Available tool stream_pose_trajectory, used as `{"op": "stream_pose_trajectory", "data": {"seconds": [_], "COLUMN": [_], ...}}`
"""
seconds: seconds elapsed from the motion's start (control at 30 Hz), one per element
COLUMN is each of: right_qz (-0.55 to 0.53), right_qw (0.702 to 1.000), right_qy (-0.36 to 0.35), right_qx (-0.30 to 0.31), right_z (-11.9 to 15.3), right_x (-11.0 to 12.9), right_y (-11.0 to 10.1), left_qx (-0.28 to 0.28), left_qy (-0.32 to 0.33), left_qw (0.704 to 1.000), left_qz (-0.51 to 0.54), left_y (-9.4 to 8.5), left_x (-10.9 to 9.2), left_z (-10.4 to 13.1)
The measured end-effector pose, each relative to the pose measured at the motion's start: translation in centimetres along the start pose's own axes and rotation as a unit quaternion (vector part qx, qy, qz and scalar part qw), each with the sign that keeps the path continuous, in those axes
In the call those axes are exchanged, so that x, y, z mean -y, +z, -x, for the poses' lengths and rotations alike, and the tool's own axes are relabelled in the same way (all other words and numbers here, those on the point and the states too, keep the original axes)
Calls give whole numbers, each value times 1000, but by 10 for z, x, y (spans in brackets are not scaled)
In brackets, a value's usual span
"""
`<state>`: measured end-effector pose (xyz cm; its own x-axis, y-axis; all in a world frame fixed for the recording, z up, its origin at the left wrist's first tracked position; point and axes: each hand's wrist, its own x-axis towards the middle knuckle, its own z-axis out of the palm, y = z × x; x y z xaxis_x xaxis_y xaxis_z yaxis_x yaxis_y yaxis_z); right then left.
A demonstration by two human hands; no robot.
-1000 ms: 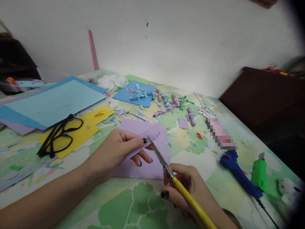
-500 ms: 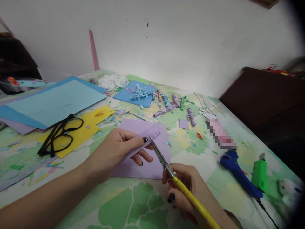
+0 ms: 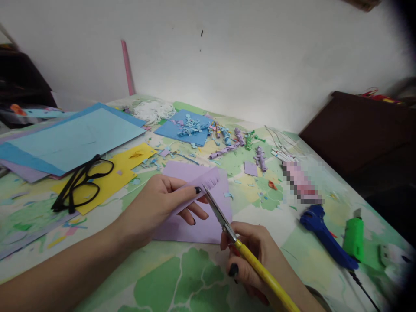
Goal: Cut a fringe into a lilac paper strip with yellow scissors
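Observation:
Between thumb and fingers, my left hand (image 3: 175, 199) pinches a purple paper strip (image 3: 208, 177) with short cuts along its upper edge. My right hand (image 3: 250, 255) is closed around scissors (image 3: 224, 221) with yellow and red handles. Their blades point up and left, with the tips at the strip's edge near my left thumb. The two blades look nearly together. Under the strip, a larger purple paper sheet (image 3: 195, 229) lies flat on the patterned tablecloth.
Black glasses (image 3: 81, 186) rest on yellow paper (image 3: 117, 182) at left, near blue sheets (image 3: 74, 138). Curled paper pieces (image 3: 261, 159) and scraps lie behind my hands. A blue glue gun (image 3: 328, 238) and a green lighter (image 3: 353, 238) are at right. White string (image 3: 154, 110) is heaped at the back.
Hardly anything differs. Both hands, the strip and the scissors keep almost the same place; the right hand shifts very slightly.

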<state>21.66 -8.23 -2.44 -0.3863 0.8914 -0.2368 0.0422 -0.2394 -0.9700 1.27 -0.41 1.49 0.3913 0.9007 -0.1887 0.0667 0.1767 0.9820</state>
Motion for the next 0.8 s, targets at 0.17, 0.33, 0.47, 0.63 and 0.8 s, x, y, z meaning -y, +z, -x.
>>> {"op": "stream_pose_trajectory", "data": {"seconds": [0.17, 0.33, 0.47, 0.63, 0.8], "right_qz": [-22, -38, -35, -24, -25], "right_qw": [1000, 999, 999, 998, 998], "right_qy": [2, 4, 10, 30, 26], "right_qx": [-13, -15, -33, -40, -47], "right_z": [-2, -4, -4, -5, -7], "right_x": [0, 0, 1, 4, 4], "right_y": [3, 4, 4, 4, 4], "left_qx": [-11, -14, -11, -13, -9], "left_qy": [-14, -20, -18, -17, -18], "left_qw": [1000, 1000, 1000, 1000, 1000], "left_qz": [1, 9, 11, 6, 9], "left_y": [3, 4, 3, 2, 2], "left_x": [-3, -3, -3, 0, 1], "left_z": [1, 1, 1, 0, -1]}}
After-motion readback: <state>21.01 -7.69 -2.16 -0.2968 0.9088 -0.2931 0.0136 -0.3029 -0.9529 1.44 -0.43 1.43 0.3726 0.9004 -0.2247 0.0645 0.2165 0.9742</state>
